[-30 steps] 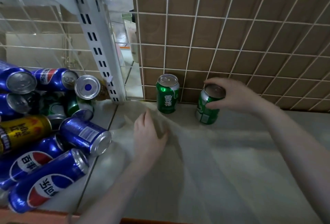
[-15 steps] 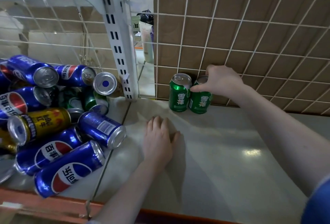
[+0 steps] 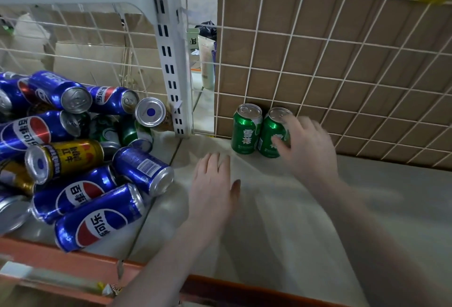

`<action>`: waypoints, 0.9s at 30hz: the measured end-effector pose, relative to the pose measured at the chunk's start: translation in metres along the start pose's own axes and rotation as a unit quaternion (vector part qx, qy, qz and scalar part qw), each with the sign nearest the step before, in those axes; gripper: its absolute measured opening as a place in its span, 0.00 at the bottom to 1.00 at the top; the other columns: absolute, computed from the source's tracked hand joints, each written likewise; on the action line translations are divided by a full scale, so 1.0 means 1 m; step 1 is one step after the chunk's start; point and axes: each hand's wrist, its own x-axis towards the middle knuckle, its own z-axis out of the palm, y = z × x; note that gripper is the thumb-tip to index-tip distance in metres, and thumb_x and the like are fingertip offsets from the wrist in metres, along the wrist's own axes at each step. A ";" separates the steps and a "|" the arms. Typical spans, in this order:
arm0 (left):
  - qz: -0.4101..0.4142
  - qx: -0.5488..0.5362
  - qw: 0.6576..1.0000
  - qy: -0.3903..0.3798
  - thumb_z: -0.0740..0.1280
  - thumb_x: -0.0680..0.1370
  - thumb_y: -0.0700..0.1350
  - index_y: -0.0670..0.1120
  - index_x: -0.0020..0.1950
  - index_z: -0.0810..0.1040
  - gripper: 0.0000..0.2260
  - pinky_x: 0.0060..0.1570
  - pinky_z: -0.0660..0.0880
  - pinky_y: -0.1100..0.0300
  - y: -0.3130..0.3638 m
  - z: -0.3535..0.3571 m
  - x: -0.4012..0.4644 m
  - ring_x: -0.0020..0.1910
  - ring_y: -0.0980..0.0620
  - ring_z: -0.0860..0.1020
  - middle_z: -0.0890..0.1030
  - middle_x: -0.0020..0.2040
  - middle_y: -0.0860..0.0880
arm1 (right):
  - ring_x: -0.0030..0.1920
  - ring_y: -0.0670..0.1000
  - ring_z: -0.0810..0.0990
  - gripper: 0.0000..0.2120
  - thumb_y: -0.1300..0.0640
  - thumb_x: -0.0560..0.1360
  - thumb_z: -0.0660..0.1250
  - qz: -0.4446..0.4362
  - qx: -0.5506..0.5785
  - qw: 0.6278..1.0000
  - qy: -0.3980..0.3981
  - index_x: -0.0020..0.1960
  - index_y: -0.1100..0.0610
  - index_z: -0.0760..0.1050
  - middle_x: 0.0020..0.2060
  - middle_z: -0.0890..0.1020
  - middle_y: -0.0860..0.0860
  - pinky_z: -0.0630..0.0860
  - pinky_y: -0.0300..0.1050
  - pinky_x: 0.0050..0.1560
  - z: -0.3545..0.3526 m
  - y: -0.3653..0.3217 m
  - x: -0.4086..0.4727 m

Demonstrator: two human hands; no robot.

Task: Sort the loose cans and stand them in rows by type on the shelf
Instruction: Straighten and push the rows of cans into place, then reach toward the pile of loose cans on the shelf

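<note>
Two green cans stand upright side by side at the back of the pale shelf (image 3: 318, 228), against the wire grid: the left green can (image 3: 245, 133) and the right green can (image 3: 270, 133). My right hand (image 3: 310, 150) is blurred beside the right can, its fingers spread loosely and its thumb overlapping the can's front. My left hand (image 3: 212, 184) lies flat on the shelf, palm down, holding nothing. On the left lies a loose pile: several blue cola cans (image 3: 97, 218), a gold can (image 3: 66, 157) and green cans (image 3: 132, 133) half buried.
A white slotted upright post (image 3: 171, 62) divides the pile's bay from the shelf bay. A wire grid (image 3: 342, 62) with brown board behind closes the back. An orange front rail (image 3: 73, 257) runs along the near edge. The shelf is bare to the right of the green cans.
My right hand carried the second green can left and set it beside the first against the grid. Its grip has now loosened and the hand drops back. My left hand stayed flat.
</note>
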 end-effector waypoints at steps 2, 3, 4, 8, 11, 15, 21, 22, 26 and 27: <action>-0.002 0.015 0.999 0.033 0.74 0.69 0.49 0.40 0.61 0.76 0.23 0.61 0.71 0.47 -0.004 -0.012 -0.005 0.61 0.39 0.75 0.78 0.59 0.40 | 0.49 0.61 0.79 0.18 0.54 0.71 0.71 -0.004 0.022 1.000 0.020 0.57 0.61 0.75 0.49 0.80 0.59 0.76 0.54 0.47 0.012 -0.003 -0.023; -0.012 0.024 0.999 0.044 0.73 0.70 0.49 0.40 0.62 0.75 0.23 0.61 0.71 0.47 -0.007 -0.018 -0.008 0.62 0.40 0.74 0.77 0.60 0.40 | 0.49 0.62 0.79 0.19 0.55 0.69 0.73 0.003 0.029 0.999 0.017 0.56 0.62 0.76 0.49 0.81 0.60 0.77 0.54 0.47 0.018 -0.006 -0.032; -0.025 0.033 0.998 0.052 0.72 0.72 0.50 0.40 0.63 0.74 0.23 0.62 0.70 0.47 -0.011 -0.024 -0.010 0.63 0.40 0.73 0.76 0.61 0.41 | 0.49 0.63 0.79 0.19 0.55 0.68 0.74 0.010 0.034 0.999 0.007 0.56 0.62 0.77 0.49 0.81 0.60 0.77 0.55 0.46 0.024 -0.009 -0.040; -0.065 0.056 0.994 0.071 0.67 0.75 0.52 0.43 0.67 0.71 0.24 0.68 0.60 0.52 -0.030 -0.045 -0.024 0.69 0.43 0.67 0.72 0.67 0.43 | 0.50 0.65 0.79 0.21 0.55 0.68 0.74 0.028 0.052 0.997 -0.041 0.57 0.63 0.77 0.51 0.80 0.63 0.76 0.56 0.48 0.038 -0.031 -0.061; -0.082 0.057 0.991 0.088 0.67 0.76 0.52 0.44 0.69 0.69 0.25 0.70 0.57 0.51 -0.054 -0.062 -0.033 0.71 0.43 0.63 0.69 0.70 0.43 | 0.59 0.63 0.74 0.21 0.51 0.74 0.67 0.047 0.072 0.995 -0.059 0.63 0.61 0.73 0.58 0.77 0.61 0.72 0.56 0.56 0.035 -0.057 -0.065; -0.078 0.070 0.985 0.135 0.70 0.73 0.50 0.41 0.66 0.73 0.24 0.67 0.63 0.45 -0.099 -0.085 -0.037 0.69 0.38 0.67 0.72 0.67 0.39 | 0.65 0.59 0.69 0.24 0.47 0.77 0.63 0.050 0.086 0.993 -0.066 0.68 0.58 0.69 0.64 0.73 0.58 0.67 0.53 0.63 0.030 -0.105 -0.067; -0.050 0.052 0.982 0.175 0.67 0.75 0.51 0.42 0.69 0.69 0.25 0.71 0.58 0.44 -0.207 -0.138 -0.042 0.73 0.39 0.61 0.67 0.71 0.39 | 0.66 0.59 0.67 0.23 0.47 0.77 0.62 0.089 0.083 0.992 -0.039 0.68 0.57 0.68 0.65 0.71 0.58 0.64 0.52 0.65 0.029 -0.212 -0.066; -0.037 0.051 0.982 0.180 0.67 0.75 0.51 0.42 0.69 0.69 0.25 0.72 0.58 0.44 -0.229 -0.148 -0.042 0.72 0.39 0.61 0.67 0.71 0.39 | 0.66 0.58 0.67 0.22 0.47 0.77 0.62 0.095 0.088 0.991 -0.025 0.68 0.57 0.68 0.65 0.71 0.58 0.64 0.51 0.65 0.029 -0.233 -0.065; -0.009 0.047 0.981 0.187 0.68 0.75 0.51 0.41 0.68 0.70 0.24 0.70 0.58 0.43 -0.309 -0.190 -0.048 0.71 0.36 0.62 0.68 0.70 0.38 | 0.65 0.59 0.67 0.20 0.48 0.78 0.62 0.121 0.101 0.987 0.024 0.65 0.58 0.70 0.63 0.72 0.58 0.64 0.52 0.63 0.026 -0.317 -0.053; -0.010 0.051 0.981 0.189 0.68 0.75 0.50 0.41 0.68 0.71 0.24 0.70 0.58 0.43 -0.326 -0.202 -0.048 0.71 0.36 0.62 0.68 0.69 0.37 | 0.64 0.60 0.68 0.21 0.48 0.77 0.63 0.124 0.103 0.986 0.028 0.65 0.58 0.70 0.63 0.72 0.59 0.65 0.53 0.62 0.024 -0.337 -0.049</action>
